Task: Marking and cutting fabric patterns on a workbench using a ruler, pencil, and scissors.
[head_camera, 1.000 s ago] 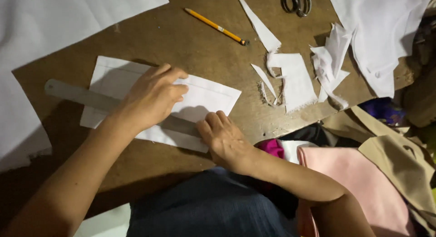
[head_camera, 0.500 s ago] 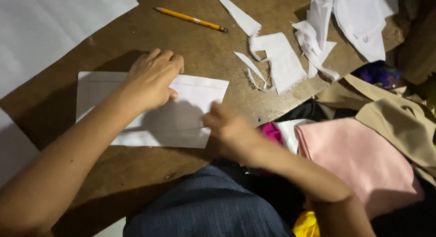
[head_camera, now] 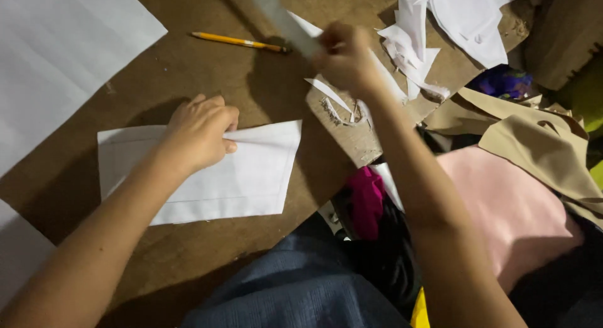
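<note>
A white paper piece, faintly ruled with lines, is pinned flat on the brown desk by the left hand, whose grip is spread open on it. A grey ruler, blurred, is held up beyond the paper by the right hand, its grip closed around it. The ruling on the paper seems done; the sheet looks uncut. A yellow pencil lies beyond the paper, paper scraps to its far right. Past the desk's worn edge, right of the paper, pink cloth and tan fabric are piled in dim light.
</note>
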